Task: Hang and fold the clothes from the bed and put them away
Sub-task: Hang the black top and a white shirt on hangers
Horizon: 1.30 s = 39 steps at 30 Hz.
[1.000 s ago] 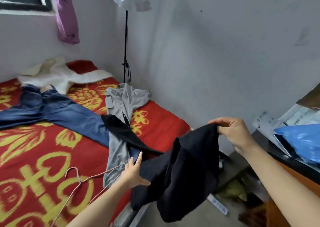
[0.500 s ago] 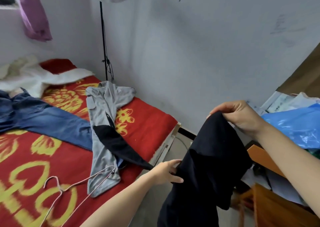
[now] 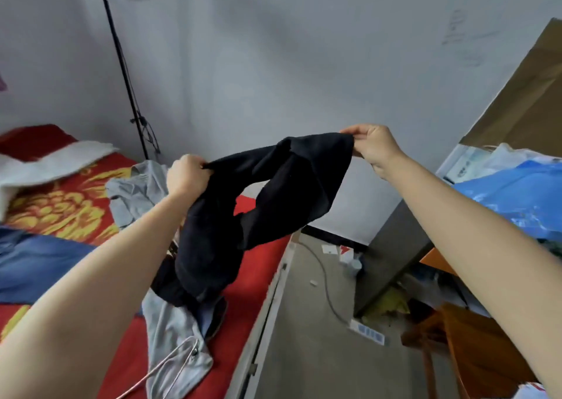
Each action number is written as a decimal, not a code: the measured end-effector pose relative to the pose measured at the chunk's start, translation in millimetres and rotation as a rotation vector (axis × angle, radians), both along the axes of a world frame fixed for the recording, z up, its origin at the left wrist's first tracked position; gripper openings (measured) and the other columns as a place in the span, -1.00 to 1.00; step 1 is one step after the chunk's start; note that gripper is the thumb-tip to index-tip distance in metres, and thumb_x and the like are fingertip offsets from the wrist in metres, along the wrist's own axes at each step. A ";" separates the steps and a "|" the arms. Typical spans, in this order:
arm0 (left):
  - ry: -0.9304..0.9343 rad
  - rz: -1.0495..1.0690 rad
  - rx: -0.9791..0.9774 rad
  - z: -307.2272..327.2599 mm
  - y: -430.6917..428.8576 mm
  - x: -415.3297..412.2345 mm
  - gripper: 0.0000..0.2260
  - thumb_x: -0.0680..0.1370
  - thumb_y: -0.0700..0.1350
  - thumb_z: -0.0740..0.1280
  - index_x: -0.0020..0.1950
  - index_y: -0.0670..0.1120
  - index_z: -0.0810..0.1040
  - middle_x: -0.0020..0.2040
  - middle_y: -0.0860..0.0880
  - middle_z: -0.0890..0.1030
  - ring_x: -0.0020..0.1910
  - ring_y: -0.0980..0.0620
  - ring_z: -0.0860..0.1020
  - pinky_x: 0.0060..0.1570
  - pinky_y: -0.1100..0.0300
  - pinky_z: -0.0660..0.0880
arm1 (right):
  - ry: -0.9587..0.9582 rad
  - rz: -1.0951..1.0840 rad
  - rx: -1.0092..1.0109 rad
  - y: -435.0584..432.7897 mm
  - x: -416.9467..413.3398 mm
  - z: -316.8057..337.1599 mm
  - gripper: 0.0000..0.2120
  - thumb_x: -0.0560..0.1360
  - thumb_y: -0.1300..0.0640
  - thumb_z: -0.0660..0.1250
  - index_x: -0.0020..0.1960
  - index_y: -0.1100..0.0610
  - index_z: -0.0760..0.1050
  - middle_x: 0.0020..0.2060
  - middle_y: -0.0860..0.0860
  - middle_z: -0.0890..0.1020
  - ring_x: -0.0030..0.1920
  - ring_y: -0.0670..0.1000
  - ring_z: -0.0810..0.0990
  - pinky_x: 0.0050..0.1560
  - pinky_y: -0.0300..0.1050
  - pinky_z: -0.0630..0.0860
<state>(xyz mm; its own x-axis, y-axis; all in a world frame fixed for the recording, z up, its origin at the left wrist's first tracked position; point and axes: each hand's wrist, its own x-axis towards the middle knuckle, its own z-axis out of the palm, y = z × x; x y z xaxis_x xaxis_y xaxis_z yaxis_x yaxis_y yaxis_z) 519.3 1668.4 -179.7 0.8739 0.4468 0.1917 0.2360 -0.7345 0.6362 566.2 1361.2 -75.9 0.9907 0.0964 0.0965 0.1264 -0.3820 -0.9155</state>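
Note:
A black garment (image 3: 273,191) hangs stretched in the air between both hands, above the bed's right edge. My left hand (image 3: 187,175) grips its left end in a fist. My right hand (image 3: 372,147) pinches its right end, held a little higher. The garment's lower part droops down onto a grey shirt (image 3: 170,325) that lies on the red and yellow bedspread (image 3: 60,207). Blue jeans (image 3: 39,261) lie spread at the left. A wire hanger (image 3: 173,362) rests on the grey shirt near the bottom.
A white cloth (image 3: 51,164) lies at the bed's head. A black lamp pole (image 3: 127,82) stands in the corner. On the right stand a grey cabinet (image 3: 392,252), a blue plastic bag (image 3: 514,191) and an orange wooden chair (image 3: 474,344). A cable and a power strip (image 3: 368,333) lie on the floor.
My left hand has risen and taken hold of the garment's left end. Both hands have lifted and spread the black garment out. The view has swung right and up.

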 end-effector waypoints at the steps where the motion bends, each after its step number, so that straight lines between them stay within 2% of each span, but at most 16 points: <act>1: 0.020 0.020 0.034 -3.5 4.8 3.0 -0.84 0.47 -0.22 0.31 -0.02 -0.18 0.64 -0.06 -0.30 0.62 -0.02 -0.30 0.56 -0.05 0.00 0.47 | 0.047 0.000 -0.051 1.4 1.0 -11.6 -0.86 0.50 0.40 0.28 0.02 0.27 0.56 -0.31 -0.06 0.64 -0.22 -0.11 0.59 -0.17 -0.32 0.49; 3: 0.113 0.035 0.071 -29.5 7.5 1.0 -0.79 0.48 -0.28 0.26 0.04 -0.18 0.63 -0.02 -0.29 0.61 0.02 -0.30 0.55 -0.02 0.00 0.47 | 0.154 -0.010 -0.158 -4.4 -2.7 -36.1 -0.74 0.51 0.39 0.26 0.19 0.28 0.49 -0.12 0.05 0.59 -0.06 -0.04 0.52 -0.18 -0.29 0.41; 5: 0.252 0.010 0.049 -68.9 6.8 -10.6 -0.76 0.48 -0.29 0.23 0.07 -0.18 0.62 0.03 -0.31 0.60 0.04 -0.31 0.54 0.03 0.00 0.46 | 0.229 -0.025 -0.222 -16.1 -11.6 -62.5 -0.71 0.52 0.36 0.24 0.23 0.25 0.47 -0.04 0.08 0.53 -0.03 -0.03 0.47 -0.22 -0.28 0.38; 7: 0.391 -0.075 0.017 -109.2 1.8 -25.2 -0.78 0.48 -0.28 0.24 0.05 -0.19 0.61 0.05 -0.31 0.59 0.06 -0.30 0.54 0.05 0.02 0.45 | 0.287 -0.033 -0.280 -30.4 -24.1 -84.0 -0.72 0.53 0.31 0.26 0.23 0.23 0.48 -0.06 0.07 0.53 -0.06 -0.04 0.48 -0.24 -0.29 0.40; 9: 0.487 -0.166 0.014 -139.6 -9.5 -34.1 -0.78 0.47 -0.27 0.28 0.06 -0.17 0.63 0.08 -0.28 0.60 0.09 -0.26 0.55 0.05 0.06 0.43 | 0.352 -0.050 -0.316 -50.0 -36.6 -103.6 -0.76 0.53 0.27 0.27 0.20 0.23 0.50 -0.17 0.00 0.53 -0.19 -0.08 0.50 -0.27 -0.31 0.40; 12: 0.489 -0.353 -0.042 -160.0 -65.5 -24.6 -0.80 0.47 -0.26 0.35 0.07 -0.20 0.64 0.08 -0.22 0.63 0.10 -0.23 0.56 0.07 0.05 0.42 | 0.477 -0.202 -0.309 -108.1 -67.7 -125.3 -0.82 0.53 0.24 0.27 0.12 0.22 0.54 -0.28 -0.02 0.51 -0.31 -0.11 0.45 -0.35 -0.30 0.37; 15: 0.462 -0.517 -0.044 -153.1 -143.4 -15.2 -0.79 0.48 -0.25 0.36 0.11 -0.22 0.63 0.10 -0.24 0.62 0.13 -0.26 0.54 0.09 0.02 0.41 | 0.556 -0.383 -0.257 -174.5 -108.4 -138.3 -0.88 0.53 0.26 0.23 -0.01 0.22 0.54 -0.30 0.06 0.49 -0.35 -0.06 0.40 -0.36 -0.24 0.29; 20: 0.372 -0.822 -0.022 -118.0 -276.7 -11.3 -0.76 0.52 -0.20 0.33 0.17 -0.17 0.61 0.13 -0.23 0.61 0.14 -0.22 0.55 0.03 0.06 0.43 | 0.472 -0.757 -0.267 -287.9 -184.8 -133.9 -0.74 0.52 0.28 0.23 0.10 0.46 0.50 -0.21 0.29 0.49 -0.21 0.04 0.42 -0.23 -0.14 0.32; 23: 0.347 -0.962 -0.065 -97.2 -349.4 -25.9 -0.74 0.53 -0.18 0.32 0.21 -0.17 0.57 0.13 -0.18 0.61 0.14 -0.17 0.55 0.09 0.08 0.43 | 0.413 -0.982 -0.245 -348.8 -236.5 -127.1 -0.77 0.52 0.28 0.23 0.03 0.44 0.53 -0.28 0.16 0.49 -0.21 0.06 0.43 -0.24 -0.13 0.32; 25: 0.351 -1.037 -0.081 -87.2 -386.9 -38.8 -0.74 0.55 -0.19 0.29 0.22 -0.18 0.55 0.13 -0.16 0.61 0.13 -0.14 0.54 0.06 0.12 0.41 | 0.410 -1.078 -0.241 -379.1 -267.8 -121.6 -0.82 0.50 0.31 0.22 -0.07 0.37 0.58 -0.35 0.08 0.49 -0.24 0.05 0.45 -0.29 -0.20 0.32; 28: 0.366 -1.136 -0.065 -81.0 -431.4 -57.6 -0.74 0.56 -0.16 0.28 0.24 -0.15 0.54 0.15 -0.15 0.60 0.13 -0.12 0.53 0.06 0.11 0.41 | 0.433 -1.183 -0.226 -419.1 -312.1 -121.1 -0.81 0.50 0.34 0.20 -0.22 0.24 0.55 -0.29 0.03 0.50 -0.24 0.01 0.45 -0.27 -0.20 0.34; 31: 0.404 -1.187 -0.050 -81.6 -461.4 -74.4 -0.72 0.57 -0.13 0.26 0.27 -0.11 0.52 0.15 -0.14 0.60 0.14 -0.11 0.53 0.06 0.11 0.43 | 0.459 -1.277 -0.222 -449.7 -345.6 -130.9 -0.81 0.50 0.30 0.21 -0.05 0.30 0.60 -0.09 0.11 0.59 -0.06 0.13 0.53 -0.07 -0.14 0.39; 33: 0.430 -1.209 -0.042 -83.4 -479.2 -84.4 -0.73 0.57 -0.14 0.24 0.26 -0.11 0.52 0.14 -0.13 0.60 0.10 -0.10 0.54 0.01 0.13 0.43 | 0.467 -1.316 -0.191 -465.6 -358.6 -138.8 -0.82 0.48 0.31 0.24 -0.17 0.20 0.60 -0.10 0.10 0.59 -0.08 0.11 0.52 -0.09 -0.09 0.42; 35: 0.444 -1.232 -0.029 -84.8 -491.3 -92.7 -0.75 0.57 -0.13 0.22 0.23 -0.10 0.54 0.14 -0.12 0.60 0.10 -0.09 0.54 0.01 0.14 0.44 | 0.483 -1.352 -0.182 -479.3 -364.2 -149.7 -0.74 0.47 0.33 0.27 -0.35 0.11 0.50 -0.16 0.10 0.58 -0.10 0.09 0.52 -0.09 -0.07 0.43; 37: 0.457 -1.232 -0.046 -87.7 -501.8 -99.2 -0.76 0.57 -0.13 0.22 0.20 -0.07 0.56 0.12 -0.10 0.61 0.10 -0.09 0.54 0.02 0.14 0.44 | 0.504 -1.386 -0.171 -491.2 -364.7 -157.9 -0.80 0.46 0.31 0.29 -0.35 0.23 0.47 -0.21 0.19 0.55 -0.11 0.16 0.54 -0.11 -0.08 0.39; 39: 0.470 -1.220 -0.073 -89.9 -511.6 -105.2 -0.78 0.57 -0.15 0.22 0.16 -0.07 0.57 0.09 -0.10 0.61 0.07 -0.08 0.54 -0.01 0.17 0.43 | 0.525 -1.376 -0.178 -502.6 -359.9 -163.1 -0.88 0.46 0.24 0.31 -0.19 0.30 0.46 -0.16 0.24 0.51 -0.08 0.17 0.52 -0.07 -0.06 0.39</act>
<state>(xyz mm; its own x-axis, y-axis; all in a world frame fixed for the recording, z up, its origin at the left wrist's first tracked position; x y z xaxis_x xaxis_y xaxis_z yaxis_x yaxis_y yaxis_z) 414.1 1156.8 -269.6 0.6970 -0.6786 -0.2317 -0.3435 -0.5996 0.7228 206.3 858.5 -239.0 0.2285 -0.9517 -0.2052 -0.7412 -0.0334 -0.6704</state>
